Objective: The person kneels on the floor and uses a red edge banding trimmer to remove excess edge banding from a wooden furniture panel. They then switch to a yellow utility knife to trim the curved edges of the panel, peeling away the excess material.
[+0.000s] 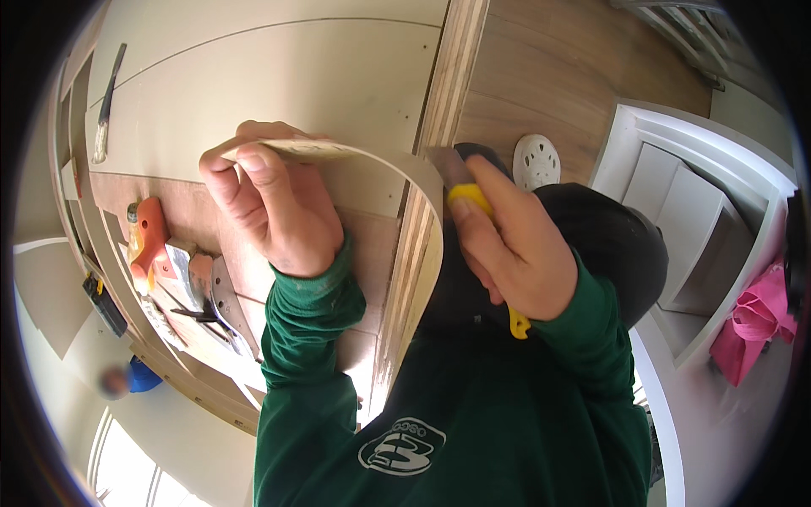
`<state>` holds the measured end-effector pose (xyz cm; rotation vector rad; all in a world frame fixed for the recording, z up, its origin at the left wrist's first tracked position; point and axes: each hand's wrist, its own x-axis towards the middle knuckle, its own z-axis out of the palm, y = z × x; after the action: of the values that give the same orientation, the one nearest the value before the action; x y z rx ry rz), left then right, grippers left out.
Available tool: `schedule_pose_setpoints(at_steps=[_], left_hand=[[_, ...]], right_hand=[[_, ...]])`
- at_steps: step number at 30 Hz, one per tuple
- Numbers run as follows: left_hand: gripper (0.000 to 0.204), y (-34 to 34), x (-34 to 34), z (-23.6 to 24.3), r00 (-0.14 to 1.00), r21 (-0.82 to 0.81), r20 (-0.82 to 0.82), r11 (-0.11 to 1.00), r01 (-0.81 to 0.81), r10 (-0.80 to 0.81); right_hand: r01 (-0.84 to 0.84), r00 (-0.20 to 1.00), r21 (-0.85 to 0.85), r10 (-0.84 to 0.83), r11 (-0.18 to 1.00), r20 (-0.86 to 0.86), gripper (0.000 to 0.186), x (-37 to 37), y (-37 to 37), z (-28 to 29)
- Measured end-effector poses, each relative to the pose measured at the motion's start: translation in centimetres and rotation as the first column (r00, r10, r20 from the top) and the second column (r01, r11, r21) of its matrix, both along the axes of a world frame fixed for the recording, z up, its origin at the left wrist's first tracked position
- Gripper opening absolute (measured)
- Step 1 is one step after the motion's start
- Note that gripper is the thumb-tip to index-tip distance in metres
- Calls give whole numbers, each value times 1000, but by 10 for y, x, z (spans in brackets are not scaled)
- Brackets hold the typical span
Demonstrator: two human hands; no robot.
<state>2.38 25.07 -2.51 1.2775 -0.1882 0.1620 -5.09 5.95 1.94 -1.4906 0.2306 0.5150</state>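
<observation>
My left hand [279, 198] pinches the end of a thin, pale, bendy strip [432, 198] between thumb and fingers. From there the strip arches to the right and curls down along the layered edge of the board toward my body. My right hand [515, 245] is wrapped round a flat-bladed tool with a yellow handle [470, 199]. Its greyish blade points up and left, close beside the outer bend of the strip; blur hides whether they touch. The handle's yellow tail shows below my fingers.
Left on the pale panelled surface [338, 76] lie a brush [103, 118], an orange tool [150, 232] and several metal blades and hand tools [221, 291]. To the right stand a white cabinet frame [621, 139] and a pink cloth [752, 321]. A white clog [536, 160] shows above my knee.
</observation>
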Motion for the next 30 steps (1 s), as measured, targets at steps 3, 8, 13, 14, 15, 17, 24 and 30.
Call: schedule_pose_setpoints(at_steps=[3, 8, 13, 14, 15, 17, 24, 30], left_hand=[[10, 5, 1, -1, 1000, -19, 0, 1000, -3, 3], [13, 7, 4, -5, 1000, -78, -8, 997, 25, -26], [9, 8, 4, -5, 999, -58, -23, 998, 26, -27], [9, 8, 4, -4, 999, -61, -23, 997, 37, -38], [9, 8, 4, -4, 999, -40, -11, 998, 48, -48], [9, 8, 3, -3, 999, -21, -3, 999, 47, -47], [12, 7, 5, -4, 1000, 48, 15, 999, -15, 15], [12, 7, 6, -9, 999, -2, 11, 999, -47, 47]], right_hand=[[-45, 999, 11, 45, 999, -28, 15, 4, 0, 0], [-7, 1000, -8, 7, 1000, -7, 14, -3, -2, 0], [57, 979, -244, -6, 968, 206, 12, -8, 6, -6], [85, 965, -336, 7, 938, 263, 13, -8, 8, -5], [131, 939, -436, 29, 890, 342, 13, -8, 8, -3], [168, 929, -582, 70, 796, 364, 15, -9, 4, 5], [134, 990, -93, -129, 987, 58, 19, -19, -3, 0], [84, 996, -61, -82, 995, 35, 17, -24, 5, -3]])
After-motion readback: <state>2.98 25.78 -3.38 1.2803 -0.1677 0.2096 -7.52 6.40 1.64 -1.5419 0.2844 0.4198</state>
